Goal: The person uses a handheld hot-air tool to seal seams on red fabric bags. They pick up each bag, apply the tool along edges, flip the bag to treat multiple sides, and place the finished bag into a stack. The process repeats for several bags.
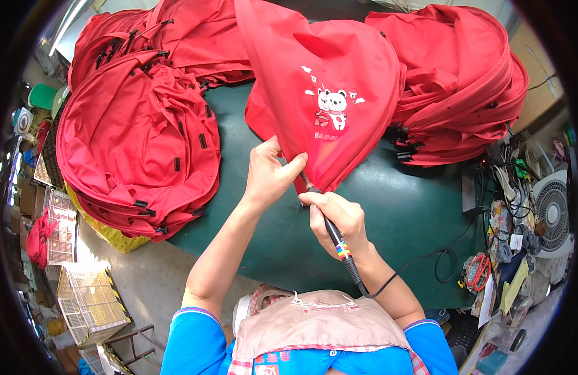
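A red fabric canopy [364,65] with a printed pair of white cartoon bears stands spread over the green table [270,244]. It looks like a stroller hood. At its near lower corner, my left hand [267,175] pinches the fabric edge between thumb and fingers. My right hand [340,220] is closed round the black handle of a corded pen-shaped tool, apparently a soldering iron [334,234]. Its metal shaft points up at the corner beside my left thumb. The tip is hidden at the fabric, so contact cannot be told.
Stacked red canopies with black clips lie at the left [126,125] and the right [451,81]. The tool's black cord [420,257] runs across the table to the right. Red-handled scissors [481,272], cables and a white fan [551,212] crowd the right edge. Wire crates [92,300] stand lower left.
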A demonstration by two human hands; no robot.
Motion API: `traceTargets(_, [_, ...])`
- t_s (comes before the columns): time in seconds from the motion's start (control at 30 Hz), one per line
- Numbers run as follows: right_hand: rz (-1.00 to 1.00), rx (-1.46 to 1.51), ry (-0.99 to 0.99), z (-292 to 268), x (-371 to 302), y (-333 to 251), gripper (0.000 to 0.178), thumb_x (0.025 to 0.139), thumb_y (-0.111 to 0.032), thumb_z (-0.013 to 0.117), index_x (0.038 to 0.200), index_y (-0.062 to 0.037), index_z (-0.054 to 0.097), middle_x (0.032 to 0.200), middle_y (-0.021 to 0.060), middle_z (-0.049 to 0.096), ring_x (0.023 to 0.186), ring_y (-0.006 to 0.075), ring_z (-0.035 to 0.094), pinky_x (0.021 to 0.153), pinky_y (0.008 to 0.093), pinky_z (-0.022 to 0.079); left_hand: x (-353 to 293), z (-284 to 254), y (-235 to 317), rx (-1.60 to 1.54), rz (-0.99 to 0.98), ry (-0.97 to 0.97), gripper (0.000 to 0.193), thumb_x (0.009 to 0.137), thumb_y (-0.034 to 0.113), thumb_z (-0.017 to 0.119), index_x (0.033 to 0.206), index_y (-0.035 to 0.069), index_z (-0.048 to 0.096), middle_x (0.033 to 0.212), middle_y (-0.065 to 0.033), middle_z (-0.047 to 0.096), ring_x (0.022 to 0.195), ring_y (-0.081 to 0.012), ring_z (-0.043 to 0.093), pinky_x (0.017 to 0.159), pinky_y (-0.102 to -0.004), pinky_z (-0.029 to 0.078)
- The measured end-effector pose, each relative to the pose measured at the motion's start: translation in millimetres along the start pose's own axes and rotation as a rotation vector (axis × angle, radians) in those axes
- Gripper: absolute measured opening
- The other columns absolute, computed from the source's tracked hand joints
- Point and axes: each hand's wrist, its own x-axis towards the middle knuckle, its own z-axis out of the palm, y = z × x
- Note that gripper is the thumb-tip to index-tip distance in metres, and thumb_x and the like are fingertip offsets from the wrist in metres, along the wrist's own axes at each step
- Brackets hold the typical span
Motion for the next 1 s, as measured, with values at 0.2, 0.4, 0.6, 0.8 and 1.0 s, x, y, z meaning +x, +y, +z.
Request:
traceTargets(0.2, [0.637, 0.443, -0.083, -79, 5, -5, 0.028, 0.103, -0.016, 0.052, 0.112, -0.0019, 0.074, 0.065, 0.0020, 0.062, 0.050, 0.0058, 0.054, 0.048, 0.0211, 0.043, 7, -15, 20, 0.298, -0.186, -0.218, 0.030, 0.089, 0.006, 0.070, 0.116, -0.005, 0.066, 0.105, -0.0114, 0.075, 0.099, -0.0162, 0.068, 0.089, -0.0335, 0.053])
traceTargets(0.4, [0.537, 0.401, 0.514, -133, -35, 3, 0.037, 0.101, -0.019, 0.044, 0.110, 0.0087, 0.068, 0.061, 0.0064, 0.058, 0.044, 0.0091, 0.047, 0.051, 0.0239, 0.051, 17, 65, 2, 0.955, 0.383, 0.178, 0.047, 0.090, 0.009, 0.060, 0.134, -0.002, 0.052, 0.102, -0.0218, 0.064, 0.089, -0.0455, 0.064, 0.085, -0.0519, 0.052])
traceTargets(0.6, [0.466, 0.426, 0.604, -147, -57, 6, 0.037, 0.101, -0.019, 0.044, 0.109, 0.0089, 0.068, 0.061, 0.0058, 0.057, 0.045, 0.0091, 0.047, 0.051, 0.0240, 0.049, 52, 107, 8, 0.542, 0.091, 0.191, 0.023, 0.101, 0.025, 0.062, 0.109, 0.003, 0.066, 0.074, -0.0211, 0.062, 0.068, -0.0366, 0.065, 0.059, -0.0440, 0.049])
traceTargets(0.8, [0.541, 0.394, 0.658, -155, -67, 9, 0.037, 0.098, -0.021, 0.047, 0.106, 0.0092, 0.067, 0.060, 0.0057, 0.057, 0.045, 0.0098, 0.048, 0.051, 0.0240, 0.049, 176, 215, 118, -0.014, 0.844, 0.408, 0.023, 0.105, 0.018, 0.058, 0.089, 0.003, 0.052, 0.066, -0.0169, 0.049, 0.054, -0.0312, 0.046, 0.052, -0.0355, 0.043])
traceTargets(1.0, [0.467, 0.318, 0.794, -163, -72, 8, 0.037, 0.100, -0.019, 0.042, 0.106, 0.0097, 0.066, 0.058, 0.0062, 0.055, 0.045, 0.0102, 0.047, 0.052, 0.0271, 0.051, 189, 366, 77, 0.613, 0.526, -0.360, 0.031, 0.102, 0.046, 0.049, 0.100, 0.022, 0.067, 0.087, -0.0175, 0.073, 0.084, -0.0394, 0.072, 0.073, -0.0533, 0.056])
